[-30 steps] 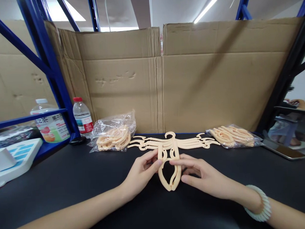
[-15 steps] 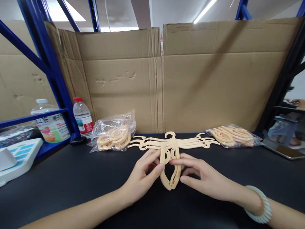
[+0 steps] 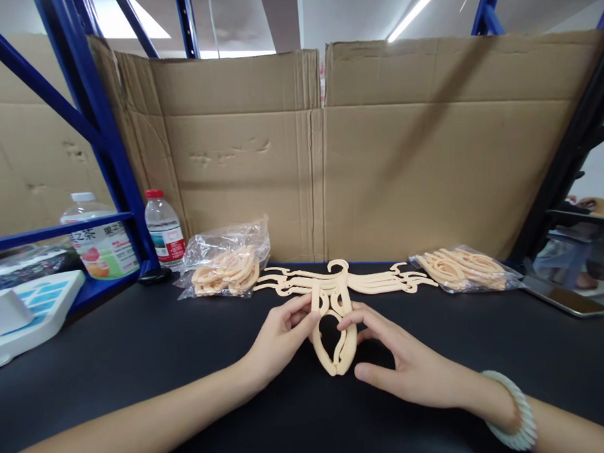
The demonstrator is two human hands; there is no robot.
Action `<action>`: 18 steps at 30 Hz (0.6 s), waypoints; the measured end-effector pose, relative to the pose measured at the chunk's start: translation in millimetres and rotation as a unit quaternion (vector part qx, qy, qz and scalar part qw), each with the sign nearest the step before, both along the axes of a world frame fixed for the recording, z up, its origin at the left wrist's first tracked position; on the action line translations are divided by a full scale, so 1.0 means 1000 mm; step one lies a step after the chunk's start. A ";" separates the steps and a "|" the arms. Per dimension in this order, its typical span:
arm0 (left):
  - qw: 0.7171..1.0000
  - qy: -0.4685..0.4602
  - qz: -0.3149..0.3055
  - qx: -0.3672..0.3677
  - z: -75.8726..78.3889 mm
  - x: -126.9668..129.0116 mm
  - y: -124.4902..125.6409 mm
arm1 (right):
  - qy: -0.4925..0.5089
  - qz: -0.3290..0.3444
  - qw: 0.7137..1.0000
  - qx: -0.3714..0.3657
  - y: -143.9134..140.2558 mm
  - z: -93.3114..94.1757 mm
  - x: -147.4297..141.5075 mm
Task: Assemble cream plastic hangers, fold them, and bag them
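Note:
A cream plastic folding clothes hanger (image 3: 318,345) is upright with its two arms folded down, their tips together at the bottom. My left hand (image 3: 281,336) pinches its left arm between thumb and fingers. My right hand (image 3: 398,355) has its fingers round the right arm, while its thumb sits apart, lower down. A curved piece shows between the arms. Directly behind lies a stack of unfolded cream hangers (image 3: 378,283), arms spread sideways and one hook (image 3: 338,265) at the top.
Bagged hanger parts lie at the left (image 3: 229,272) and right (image 3: 469,268) on the black table (image 3: 138,364). A red-capped bottle (image 3: 164,231), a phone (image 3: 565,296) and a white-and-blue tray (image 3: 47,315) stand or lie near the sides. Cardboard (image 3: 428,156) closes off the back.
The folded hanger has turned slightly and its arms stand a bit wider, showing the curved piece between them. My right thumb has moved down and away from the hanger.

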State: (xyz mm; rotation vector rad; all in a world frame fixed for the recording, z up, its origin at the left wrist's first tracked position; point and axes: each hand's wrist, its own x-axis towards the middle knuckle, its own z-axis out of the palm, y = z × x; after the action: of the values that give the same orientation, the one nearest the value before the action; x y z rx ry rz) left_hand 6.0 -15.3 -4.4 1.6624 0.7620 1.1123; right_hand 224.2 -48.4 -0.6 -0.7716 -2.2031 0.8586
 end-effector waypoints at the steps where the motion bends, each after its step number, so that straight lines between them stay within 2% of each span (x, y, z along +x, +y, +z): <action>1: 1.000 0.005 0.000 -0.008 -0.001 0.000 0.000 | -0.003 0.000 1.000 0.001 0.000 0.000 0.000; 4: 0.999 0.016 0.000 -0.032 -0.005 0.000 0.002 | -0.026 0.003 1.000 0.011 0.002 0.002 0.002; 7: 0.999 0.004 0.027 -0.045 -0.008 -0.001 0.003 | -0.054 -0.002 0.998 0.025 0.005 0.002 0.006; 14: 0.997 0.014 0.062 -0.042 -0.006 -0.001 0.000 | -0.088 0.009 0.995 0.035 0.007 -0.001 0.009; 18: 0.997 0.037 0.057 -0.034 -0.007 0.001 -0.002 | -0.091 0.012 0.995 0.041 0.006 -0.001 0.007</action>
State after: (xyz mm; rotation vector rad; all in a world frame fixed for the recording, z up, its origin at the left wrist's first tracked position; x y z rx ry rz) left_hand 6.5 -16.9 -11.0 1.6283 0.9419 1.0952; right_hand 231.7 -42.3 -1.6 -0.8133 -2.3958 0.7280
